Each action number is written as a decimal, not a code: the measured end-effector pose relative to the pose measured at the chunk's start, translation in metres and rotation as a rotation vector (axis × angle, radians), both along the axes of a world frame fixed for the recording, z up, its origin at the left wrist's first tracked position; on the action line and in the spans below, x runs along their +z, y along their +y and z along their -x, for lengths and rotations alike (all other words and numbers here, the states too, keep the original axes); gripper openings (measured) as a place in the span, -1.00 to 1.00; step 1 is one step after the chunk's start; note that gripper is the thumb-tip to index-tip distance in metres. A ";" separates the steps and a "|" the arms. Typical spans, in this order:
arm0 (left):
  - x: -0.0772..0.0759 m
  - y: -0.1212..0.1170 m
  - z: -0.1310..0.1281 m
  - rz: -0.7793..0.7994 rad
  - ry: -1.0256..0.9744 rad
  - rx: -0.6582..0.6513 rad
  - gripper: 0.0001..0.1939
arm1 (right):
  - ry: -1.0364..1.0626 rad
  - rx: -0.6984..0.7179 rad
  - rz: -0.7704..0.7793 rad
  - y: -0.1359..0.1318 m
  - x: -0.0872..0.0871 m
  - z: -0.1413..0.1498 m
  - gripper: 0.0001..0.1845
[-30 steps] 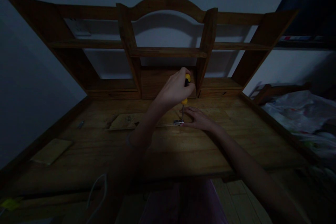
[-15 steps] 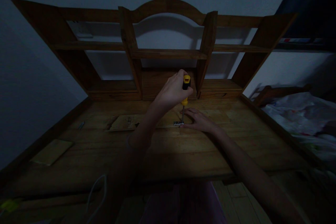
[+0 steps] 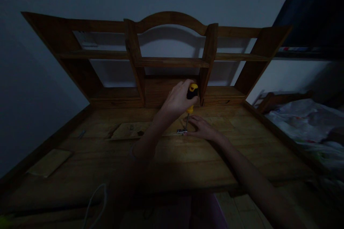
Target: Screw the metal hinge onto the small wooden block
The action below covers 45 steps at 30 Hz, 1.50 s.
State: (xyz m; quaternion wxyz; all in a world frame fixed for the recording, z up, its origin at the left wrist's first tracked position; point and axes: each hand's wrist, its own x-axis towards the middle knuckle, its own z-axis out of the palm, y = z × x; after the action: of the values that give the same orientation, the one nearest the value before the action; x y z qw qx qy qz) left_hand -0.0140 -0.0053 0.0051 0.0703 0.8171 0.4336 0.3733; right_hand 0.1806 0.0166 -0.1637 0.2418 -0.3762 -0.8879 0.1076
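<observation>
My left hand (image 3: pixel 177 97) is wrapped round the yellow and black handle of a screwdriver (image 3: pixel 192 93), held nearly upright. The shaft runs down to the right end of a small shiny metal piece, perhaps a hinge (image 3: pixel 182 131), and the tip seems to meet it there. That piece lies at the front edge of a long thin wooden board (image 3: pixel 129 131) on the desk. My right hand (image 3: pixel 202 128) grips the board beside the metal piece, thumb at the front edge, fingers towards the back. The exact fingertip contact is too dark to make out.
A wooden desk (image 3: pixel 188 164) with a raised shelf unit (image 3: pixel 172 62) at its back spans the view. On the left lie a small flat wood piece (image 3: pixel 49 162) and a small metallic item (image 3: pixel 82 134). A white cable (image 3: pixel 103 195) loops at the front. Plastic-covered things (image 3: pixel 303 120) stand right.
The view has tilted slightly, so the desk and shelves sit lower in it. The screwdriver handle leans a little more to the right. Both hands keep their places at the board.
</observation>
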 end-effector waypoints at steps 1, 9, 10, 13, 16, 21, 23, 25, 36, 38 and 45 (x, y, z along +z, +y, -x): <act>0.001 0.000 -0.001 0.012 0.001 0.002 -0.58 | -0.003 -0.001 0.000 0.000 0.000 0.000 -0.25; 0.004 -0.009 -0.003 0.070 0.118 -0.017 -0.57 | -0.012 0.004 0.000 0.000 0.001 0.000 -0.21; 0.003 -0.011 -0.005 0.057 0.122 -0.004 -0.59 | -0.015 0.007 0.001 0.000 0.002 0.000 -0.21; 0.000 -0.015 -0.010 0.004 0.126 0.099 -0.56 | -0.018 0.004 0.001 0.000 0.002 0.001 -0.19; -0.001 -0.016 -0.015 -0.015 0.155 0.172 -0.55 | -0.023 0.002 0.001 0.000 0.002 0.001 -0.18; 0.000 -0.017 -0.016 -0.018 0.204 0.191 -0.56 | -0.033 0.001 0.000 0.002 0.000 0.001 -0.16; 0.001 -0.018 -0.016 -0.020 0.234 0.191 -0.54 | -0.035 0.001 -0.001 0.002 -0.001 0.000 -0.15; 0.003 -0.020 -0.016 -0.011 0.279 0.188 -0.52 | -0.035 0.003 0.000 0.002 -0.001 0.000 -0.17; 0.003 -0.023 -0.017 -0.100 0.146 0.175 -0.50 | -0.014 0.008 0.009 0.002 -0.001 0.001 -0.21; 0.004 -0.021 -0.016 -0.146 0.089 0.175 -0.47 | -0.005 0.009 0.015 0.002 -0.001 0.000 -0.21; 0.007 -0.014 -0.012 -0.491 -0.122 0.052 -0.44 | 0.010 0.015 0.014 0.003 -0.003 0.000 -0.20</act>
State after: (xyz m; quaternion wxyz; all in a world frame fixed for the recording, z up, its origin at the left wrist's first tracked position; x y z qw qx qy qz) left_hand -0.0023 -0.0197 0.0118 -0.1137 0.7744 0.3457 0.5176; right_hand 0.1807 0.0196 -0.1664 0.2426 -0.3705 -0.8889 0.1175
